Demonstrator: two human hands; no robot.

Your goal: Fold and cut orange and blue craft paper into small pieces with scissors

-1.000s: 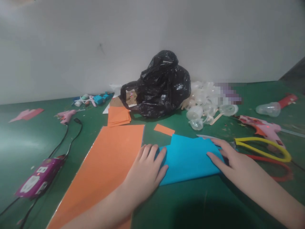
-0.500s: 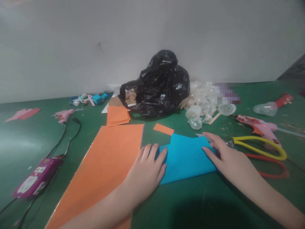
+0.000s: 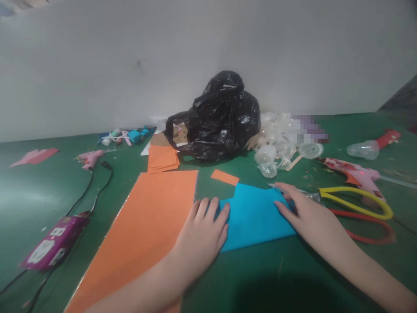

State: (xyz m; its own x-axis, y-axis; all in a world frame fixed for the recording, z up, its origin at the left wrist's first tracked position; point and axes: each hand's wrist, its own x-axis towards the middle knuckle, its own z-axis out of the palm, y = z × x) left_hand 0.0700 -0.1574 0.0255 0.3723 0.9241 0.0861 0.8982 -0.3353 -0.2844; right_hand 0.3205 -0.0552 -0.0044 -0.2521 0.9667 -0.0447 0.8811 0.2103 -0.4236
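A folded sheet of blue paper [image 3: 256, 217] lies between my hands on the green table. My left hand [image 3: 202, 234] rests flat, fingers outstretched, over the paper's left edge and partly over a large orange sheet [image 3: 153, 217]. At the paper's right edge, my right hand [image 3: 299, 211] holds it, with the thumb on top and the index finger at the upper corner. The other fingers of that hand are hidden. Large scissors [image 3: 355, 191] with one yellow and one red handle lie beside and behind my right hand, their blades partly covered.
Behind are small orange sheets [image 3: 163, 158], an orange strip [image 3: 224, 177], a black plastic bag [image 3: 224, 117] and clear plastic cups [image 3: 267, 154]. Pink glue guns lie left [image 3: 90, 158] and right [image 3: 355, 171]. A purple power strip [image 3: 55, 241] with black cables sits at left.
The whole view has shifted very slightly. My right hand's fingertips sit a little further left on the blue paper; my left hand keeps its place on the left edge.
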